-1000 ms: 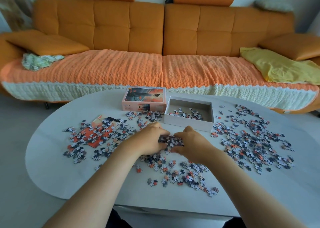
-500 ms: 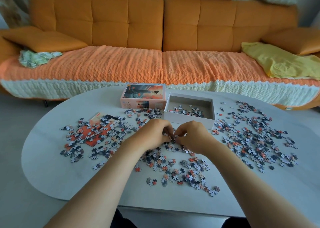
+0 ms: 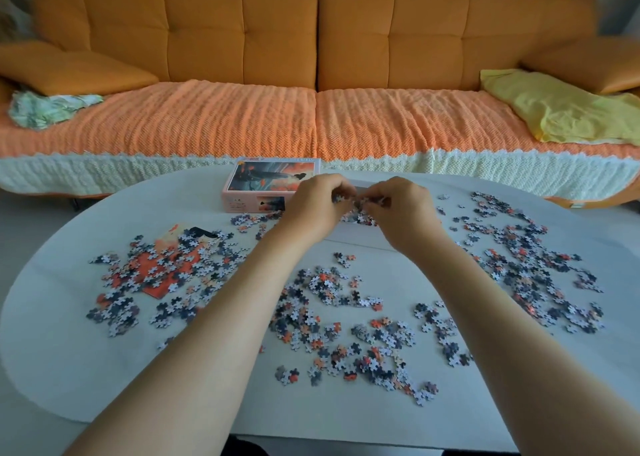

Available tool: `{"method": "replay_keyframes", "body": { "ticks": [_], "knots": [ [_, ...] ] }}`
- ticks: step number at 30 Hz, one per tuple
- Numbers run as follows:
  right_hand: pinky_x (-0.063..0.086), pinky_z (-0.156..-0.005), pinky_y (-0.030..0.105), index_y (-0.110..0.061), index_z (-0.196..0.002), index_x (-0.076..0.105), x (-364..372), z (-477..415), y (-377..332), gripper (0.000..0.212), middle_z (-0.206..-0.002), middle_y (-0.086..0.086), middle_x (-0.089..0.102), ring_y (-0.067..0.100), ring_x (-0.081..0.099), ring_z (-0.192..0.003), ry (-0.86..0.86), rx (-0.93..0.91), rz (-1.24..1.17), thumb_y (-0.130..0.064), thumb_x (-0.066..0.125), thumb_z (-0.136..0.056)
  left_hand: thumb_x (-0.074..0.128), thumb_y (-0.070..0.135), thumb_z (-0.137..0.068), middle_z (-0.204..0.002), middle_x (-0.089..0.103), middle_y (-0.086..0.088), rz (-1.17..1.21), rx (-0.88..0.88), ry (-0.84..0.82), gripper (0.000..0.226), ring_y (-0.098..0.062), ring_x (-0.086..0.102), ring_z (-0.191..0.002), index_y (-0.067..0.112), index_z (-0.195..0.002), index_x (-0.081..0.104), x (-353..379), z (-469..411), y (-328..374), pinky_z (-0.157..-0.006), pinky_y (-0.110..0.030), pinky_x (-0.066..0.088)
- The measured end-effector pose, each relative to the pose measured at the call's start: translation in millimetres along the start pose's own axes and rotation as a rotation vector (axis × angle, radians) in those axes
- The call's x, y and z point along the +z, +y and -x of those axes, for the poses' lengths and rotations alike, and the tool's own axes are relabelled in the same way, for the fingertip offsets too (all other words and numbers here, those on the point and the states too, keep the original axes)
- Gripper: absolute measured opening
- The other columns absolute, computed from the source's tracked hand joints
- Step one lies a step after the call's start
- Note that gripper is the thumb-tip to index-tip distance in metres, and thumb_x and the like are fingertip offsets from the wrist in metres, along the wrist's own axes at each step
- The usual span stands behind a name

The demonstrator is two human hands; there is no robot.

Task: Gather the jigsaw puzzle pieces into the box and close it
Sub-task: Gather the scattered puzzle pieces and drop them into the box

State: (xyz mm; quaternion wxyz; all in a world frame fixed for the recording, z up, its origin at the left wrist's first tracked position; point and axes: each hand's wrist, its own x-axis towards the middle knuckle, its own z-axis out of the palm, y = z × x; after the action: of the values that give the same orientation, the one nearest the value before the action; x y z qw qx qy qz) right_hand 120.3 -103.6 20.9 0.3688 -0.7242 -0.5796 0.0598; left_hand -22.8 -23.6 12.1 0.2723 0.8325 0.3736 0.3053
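My left hand (image 3: pixel 317 206) and my right hand (image 3: pixel 401 210) are held together above the open white box (image 3: pixel 360 231), which they mostly hide. Both are cupped around a handful of puzzle pieces (image 3: pixel 358 203), some showing between the fingers. The box lid (image 3: pixel 266 185), printed with an orange and grey picture, lies to the left of the box. Loose pieces lie in three patches on the white table (image 3: pixel 62 351): a left patch (image 3: pixel 162 275) over an orange sheet, a near middle patch (image 3: pixel 346 331) and a right patch (image 3: pixel 533 265).
An orange sofa (image 3: pixel 311 40) with a knitted orange cover runs behind the table. A yellow cloth (image 3: pixel 561 109) lies on its right seat and a patterned green cloth (image 3: pixel 48 107) on its left. The table's near edge is close to my body.
Both hands have lifted a bunch of pieces off the middle of the table and carried them away from me to above the box. The camera has tilted down slightly.
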Motion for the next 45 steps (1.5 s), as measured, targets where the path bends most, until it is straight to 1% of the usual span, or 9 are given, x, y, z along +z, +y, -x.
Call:
{"method": "replay_keyframes", "body": {
  "ticks": [4, 9, 16, 22, 28, 33, 39, 42, 45],
  "knots": [
    [0.044, -0.068, 0.025, -0.023, -0.109, 0.074, 8, -2, 17, 0.02, -0.097, 0.0, 0.072, 0.013, 0.058, -0.08, -0.118, -0.051, 0.146, -0.024, 0.06, -0.094, 0.061, 0.013, -0.094, -0.119, 0.064, 0.0, -0.106, 0.08, -0.094, 0.028, -0.014, 0.058, -0.108, 0.017, -0.122, 0.064, 12, 1, -11, -0.094, -0.03, 0.046],
    [0.05, -0.08, 0.044, -0.025, -0.111, 0.069, 10, 4, 24, 0.024, -0.096, 0.007, 0.064, 0.028, 0.057, -0.091, -0.197, -0.105, 0.265, -0.026, 0.048, -0.098, 0.054, 0.018, -0.097, -0.112, 0.066, -0.001, -0.282, 0.188, -0.106, 0.024, -0.021, 0.057, -0.106, 0.016, -0.117, 0.068, 10, 11, -16, -0.091, -0.038, 0.045],
    [0.045, -0.091, 0.032, -0.017, -0.116, 0.069, 7, 27, 15, 0.026, -0.113, 0.005, 0.065, 0.023, 0.059, -0.105, -0.241, -0.106, 0.19, -0.017, 0.054, -0.095, 0.053, 0.023, -0.098, -0.126, 0.064, -0.001, -0.406, 0.189, -0.156, 0.036, -0.021, 0.052, -0.12, 0.022, -0.134, 0.057, 3, 41, -11, -0.106, -0.036, 0.034],
    [0.045, -0.096, 0.038, -0.022, -0.117, 0.068, 3, 47, 12, 0.027, -0.116, 0.001, 0.062, 0.023, 0.055, -0.11, -0.237, -0.162, 0.301, -0.023, 0.058, -0.092, 0.052, 0.025, -0.099, -0.144, 0.048, 0.006, -0.395, 0.201, -0.155, 0.043, -0.016, 0.036, -0.134, 0.024, -0.141, 0.049, -10, 67, -6, -0.113, -0.029, 0.015],
    [0.047, -0.091, 0.042, -0.021, -0.116, 0.068, 13, 54, -34, 0.032, -0.114, 0.002, 0.06, 0.026, 0.054, -0.106, -0.095, -0.372, 0.215, -0.013, 0.063, -0.085, 0.054, 0.027, -0.097, -0.142, 0.048, 0.007, -0.315, 0.097, -0.031, 0.045, -0.014, 0.04, -0.132, 0.023, -0.141, 0.048, -46, 82, -26, -0.113, -0.035, 0.03],
    [0.045, -0.098, 0.039, -0.022, -0.123, 0.063, 59, 49, -83, 0.032, -0.125, 0.002, 0.056, 0.023, 0.051, -0.117, -0.338, -0.368, 0.116, -0.02, 0.057, -0.091, 0.046, 0.047, -0.096, -0.158, 0.028, -0.001, -0.474, -0.21, -0.151, 0.063, -0.023, 0.023, -0.144, 0.025, -0.152, 0.027, -75, 102, -66, -0.116, -0.04, 0.021],
    [0.035, -0.109, 0.048, -0.019, -0.145, 0.034, 114, 11, -104, 0.051, -0.153, 0.005, 0.03, 0.029, 0.031, -0.136, -0.518, -0.229, 0.438, -0.035, 0.04, -0.097, 0.039, 0.075, -0.086, -0.162, -0.017, 0.006, -0.481, -0.328, -0.419, 0.095, -0.019, -0.016, -0.148, 0.027, -0.155, -0.007, -94, 123, -93, -0.118, -0.043, -0.004],
    [0.035, -0.108, 0.052, -0.021, -0.146, 0.028, 130, 1, -106, 0.054, -0.154, 0.009, 0.023, 0.033, 0.026, -0.138, -0.568, -0.174, 0.513, -0.041, 0.037, -0.097, 0.045, 0.073, -0.085, -0.161, -0.018, 0.008, -0.466, -0.29, -0.452, 0.099, -0.018, -0.019, -0.148, 0.027, -0.155, -0.008, -96, 125, -96, -0.12, -0.044, -0.003],
    [0.037, -0.104, 0.051, -0.019, -0.137, 0.037, 140, 3, -101, 0.045, -0.143, 0.012, 0.029, 0.036, 0.03, -0.131, -0.619, -0.123, 0.517, -0.04, 0.037, -0.097, 0.049, 0.069, -0.085, -0.163, -0.009, 0.009, -0.421, -0.269, -0.406, 0.096, -0.016, -0.013, -0.149, 0.027, -0.156, 0.0, -95, 125, -96, -0.121, -0.045, 0.002]
  ]
}}
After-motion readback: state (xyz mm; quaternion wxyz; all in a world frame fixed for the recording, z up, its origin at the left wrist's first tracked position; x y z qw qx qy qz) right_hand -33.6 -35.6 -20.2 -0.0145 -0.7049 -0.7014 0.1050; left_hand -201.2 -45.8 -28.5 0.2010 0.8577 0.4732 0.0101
